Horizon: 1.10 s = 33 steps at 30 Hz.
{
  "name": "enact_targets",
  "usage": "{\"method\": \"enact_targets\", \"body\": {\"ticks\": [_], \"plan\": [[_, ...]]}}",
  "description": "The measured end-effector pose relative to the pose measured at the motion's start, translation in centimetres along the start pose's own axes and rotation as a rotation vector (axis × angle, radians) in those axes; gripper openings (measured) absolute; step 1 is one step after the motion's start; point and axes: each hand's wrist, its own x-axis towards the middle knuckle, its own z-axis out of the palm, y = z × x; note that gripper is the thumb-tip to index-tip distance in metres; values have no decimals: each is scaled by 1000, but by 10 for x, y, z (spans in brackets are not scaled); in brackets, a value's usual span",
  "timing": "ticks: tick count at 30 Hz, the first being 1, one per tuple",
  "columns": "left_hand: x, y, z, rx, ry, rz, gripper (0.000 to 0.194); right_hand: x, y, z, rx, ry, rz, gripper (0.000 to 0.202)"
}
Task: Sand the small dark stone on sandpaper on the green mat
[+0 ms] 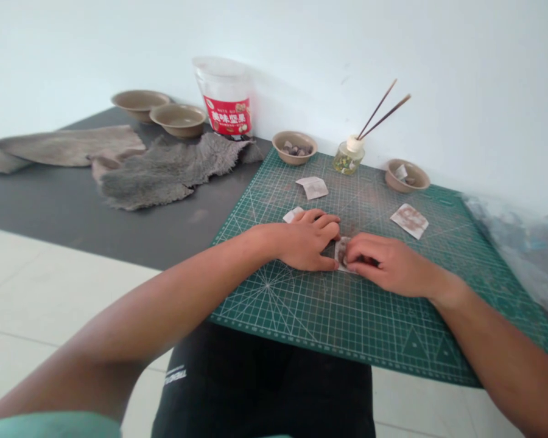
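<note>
A small off-white square (342, 258) with a brownish smear, like a piece of sandpaper, lies on the green cutting mat (319, 304). My left hand (308, 240) rests on the mat with fingers spread, its thumb and forefinger at the square's left edge. Over the right part of that square is my right hand (383, 261), fingers bent and pressed together in a pinch. What they grip is hidden behind the fingertips. Another pale square (293, 214) pokes out beyond my left hand.
Farther back lie a creased pale square (313, 187) and a brown-smeared square (410, 220). Bowls with small pieces (295, 149) (406, 176) flank a reed diffuser (348, 155). Leftward are grey furry hides (164, 170), two bowls (178, 120) and a plastic tub (226, 100). Clear plastic (520, 243) covers the right edge.
</note>
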Motion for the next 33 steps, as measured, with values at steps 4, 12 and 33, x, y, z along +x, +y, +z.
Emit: {"method": "enact_targets", "body": {"ticks": [4, 12, 33], "plan": [[0, 0, 0, 8, 6, -14, 55, 3, 5, 1, -118, 151, 79, 8], [0, 1, -2, -8, -7, -1, 56, 0, 0, 1, -41, 55, 10, 11], [-1, 2, -2, 4, -19, -7, 56, 1, 3, -4, 43, 54, 31, 8]]}}
